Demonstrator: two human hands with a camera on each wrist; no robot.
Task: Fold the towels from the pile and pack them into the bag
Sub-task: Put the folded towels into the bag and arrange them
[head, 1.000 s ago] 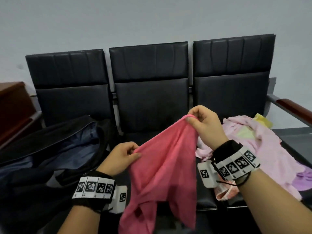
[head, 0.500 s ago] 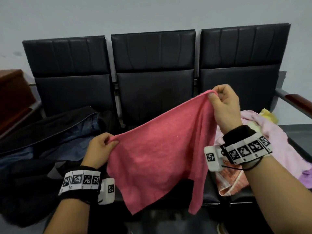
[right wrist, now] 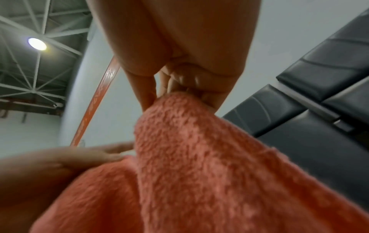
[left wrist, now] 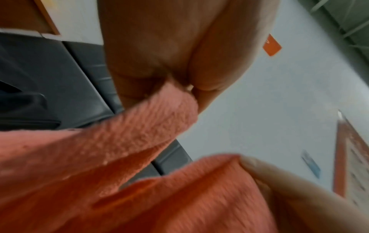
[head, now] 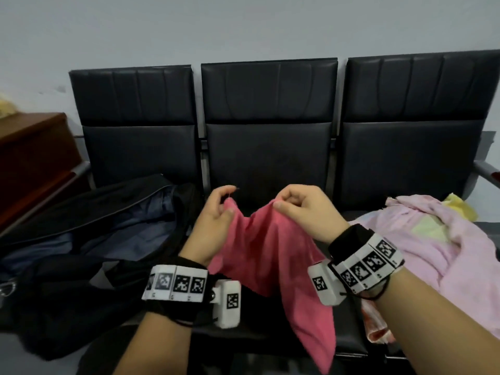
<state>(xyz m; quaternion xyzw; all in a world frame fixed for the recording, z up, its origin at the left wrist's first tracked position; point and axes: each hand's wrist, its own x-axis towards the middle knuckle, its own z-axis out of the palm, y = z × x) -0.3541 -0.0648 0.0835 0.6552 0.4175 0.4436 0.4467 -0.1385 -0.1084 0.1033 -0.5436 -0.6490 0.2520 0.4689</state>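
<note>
Black padded seats (head: pixel 267 158) run in a row against a pale wall, and they carry everything. On the person's left seat lies the bag (head: pixel 89 239), dark and unzipped, its mouth gaping; no folded towel shows inside, though much of its interior is too dark to read. On the right seat sits the pile (head: pixel 422 239), a loose heap of pale pink and yellow towels, with an orange-striped one hanging over the seat's front edge.

Over the middle seat hangs the towel (head: pixel 273 255), pink-red, held in the air. The left hand (head: pixel 216 226) pinches one top corner between thumb and fingers; the right hand (head: pixel 303 212) pinches the other the same way, both wrist views showing the cloth caught at the fingertips. The two grips are near each other but apart, so the top edge sags between them and the cloth drapes down in a long point.

By my reading the first fold of this towel is under way, the corners being brought together but not yet met. Nothing appears packed. Left to do: finish folding this towel, put it in the bag, then work through the heap, which looks largely untouched.
</note>
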